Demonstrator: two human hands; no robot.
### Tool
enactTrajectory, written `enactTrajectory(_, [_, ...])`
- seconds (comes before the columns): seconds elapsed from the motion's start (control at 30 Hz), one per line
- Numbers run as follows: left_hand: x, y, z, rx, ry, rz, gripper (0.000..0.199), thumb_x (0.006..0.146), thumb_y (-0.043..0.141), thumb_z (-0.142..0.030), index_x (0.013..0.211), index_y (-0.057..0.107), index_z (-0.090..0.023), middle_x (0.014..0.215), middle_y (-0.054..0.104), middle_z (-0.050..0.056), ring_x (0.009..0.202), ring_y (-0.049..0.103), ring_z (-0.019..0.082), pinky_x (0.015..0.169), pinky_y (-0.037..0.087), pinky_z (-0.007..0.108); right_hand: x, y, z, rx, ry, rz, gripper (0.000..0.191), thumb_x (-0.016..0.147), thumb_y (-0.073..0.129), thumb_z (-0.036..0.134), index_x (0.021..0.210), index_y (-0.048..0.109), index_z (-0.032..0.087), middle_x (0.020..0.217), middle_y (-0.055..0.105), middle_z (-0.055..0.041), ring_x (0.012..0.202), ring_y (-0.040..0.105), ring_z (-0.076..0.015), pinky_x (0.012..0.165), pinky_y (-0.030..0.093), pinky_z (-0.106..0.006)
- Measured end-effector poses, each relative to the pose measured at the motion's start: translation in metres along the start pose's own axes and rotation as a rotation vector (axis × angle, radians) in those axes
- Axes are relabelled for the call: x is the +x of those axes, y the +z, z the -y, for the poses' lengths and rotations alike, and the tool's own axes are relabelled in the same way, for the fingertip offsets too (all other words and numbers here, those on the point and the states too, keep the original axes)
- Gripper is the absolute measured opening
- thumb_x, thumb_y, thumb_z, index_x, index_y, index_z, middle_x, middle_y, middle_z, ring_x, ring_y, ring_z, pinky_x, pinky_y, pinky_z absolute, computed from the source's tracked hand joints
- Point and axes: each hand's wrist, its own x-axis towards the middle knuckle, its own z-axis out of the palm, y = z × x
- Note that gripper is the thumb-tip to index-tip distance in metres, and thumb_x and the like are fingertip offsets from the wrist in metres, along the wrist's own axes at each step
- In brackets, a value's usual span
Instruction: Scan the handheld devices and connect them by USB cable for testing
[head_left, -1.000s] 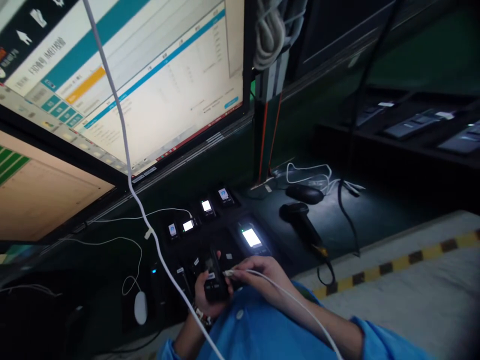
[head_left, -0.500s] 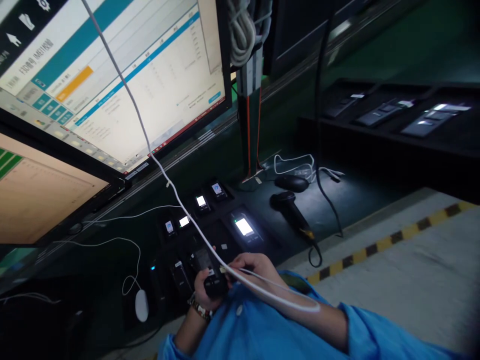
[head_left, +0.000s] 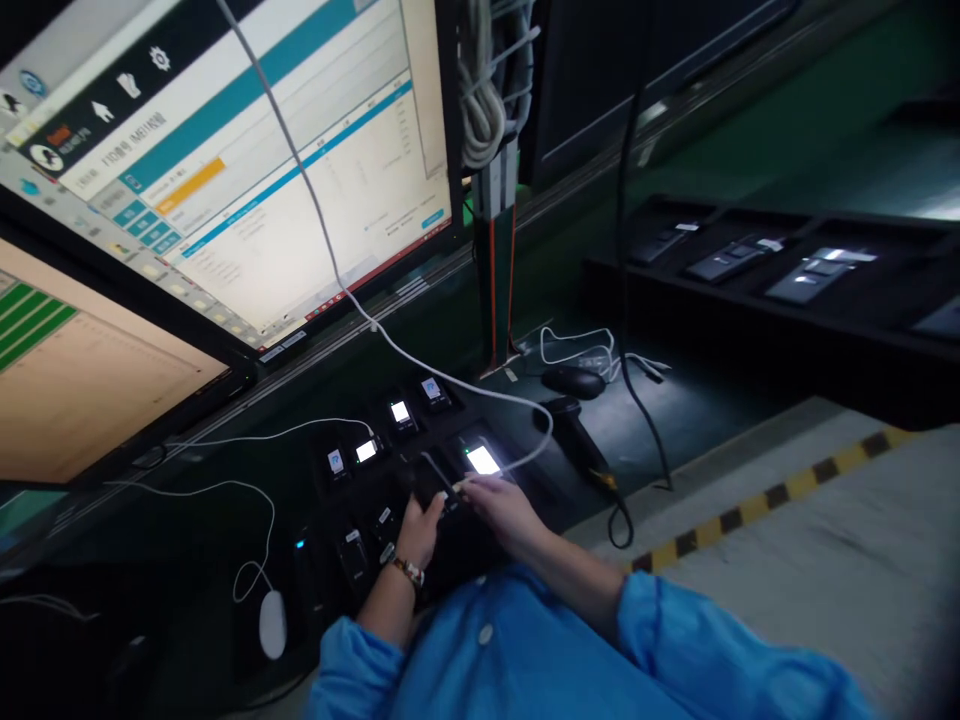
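Head view: the left hand keeps a close grip on a dark device above the near middle of the counter; the right hand pinches the white cable beside it. Its slack loop, crossing before the scanner, could snag and pull free.

This location appears to be an electronics workshop or factory workstation. Indicators: two monitors displaying software windows, upper left; a handheld scanner on the worktop, right of centre; compartmented trays holding small electronic devices, centre and right; a post carrying bundled cables, top centre; yellow-and-black striped tape, lower right.
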Motion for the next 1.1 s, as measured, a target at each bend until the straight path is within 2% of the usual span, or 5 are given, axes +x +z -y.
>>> enactTrajectory(0.17, [0.019, -0.007, 0.005, 0.062, 0.027, 0.004, 0.062, 0.066, 0.074, -0.017, 0.125, 0.055, -0.022, 0.133, 0.06, 0.011, 0.123, 0.054, 0.026, 0.107, 0.039, 0.045, 0.017, -0.002, -0.01, -0.078, -0.001, -0.059, 0.033, 0.063, 0.073, 0.033, 0.091, 0.069, 0.017, 0.092, 0.075, -0.0072, 0.088, 0.068, -0.0222, 0.081, 0.053, -0.036])
enactTrajectory(0.4, [-0.035, -0.039, 0.001, -0.056, 0.093, -0.112, 0.048, 0.068, 0.073, -0.024, 0.114, 0.065, -0.015, 0.142, 0.051, 0.018, 0.127, 0.051, 0.03, 0.108, 0.037, 0.042, 0.006, 0.004, -0.028, -0.451, -0.191, 0.18, 0.031, 0.063, 0.066, 0.042, 0.082, 0.072, 0.018, 0.083, 0.075, -0.0072, 0.084, 0.069, -0.027, 0.084, 0.053, -0.041])
enactTrajectory(0.6, [-0.067, -0.119, 0.019, 0.051, 0.305, -0.441, 0.033, 0.065, 0.074, -0.03, 0.095, 0.073, -0.016, 0.099, 0.074, 0.015, 0.1, 0.066, 0.029, 0.099, 0.043, 0.044, 0.017, 0.036, -0.037, -0.801, -0.366, 0.462, 0.034, 0.07, 0.052, 0.047, 0.08, 0.073, 0.023, 0.086, 0.076, -0.0069, 0.087, 0.069, -0.0287, 0.084, 0.053, -0.039])
enactTrajectory(0.8, [-0.075, -0.195, 0.068, 0.057, 0.448, -0.776, 0.022, 0.058, 0.075, -0.018, 0.08, 0.073, -0.021, 0.092, 0.072, 0.01, 0.098, 0.062, 0.029, 0.104, 0.039, 0.045, 0.013, 0.059, -0.064, -1.102, -0.433, 0.656, 0.03, 0.074, 0.049, 0.03, 0.089, 0.073, 0.022, 0.093, 0.075, -0.008, 0.092, 0.068, -0.0263, 0.085, 0.053, -0.035])
enactTrajectory(1.1, [-0.098, -0.17, 0.05, 0.19, 0.372, -0.665, 0.031, 0.059, 0.074, -0.018, 0.089, 0.072, -0.022, 0.116, 0.061, 0.01, 0.124, 0.046, 0.029, 0.117, 0.021, 0.043, -0.003, 0.082, -0.07, -1.606, -0.507, 0.631, 0.041, 0.081, 0.048, 0.015, 0.118, 0.064, 0.011, 0.121, 0.064, -0.0143, 0.112, 0.06, -0.0227, 0.1, 0.043, -0.03])
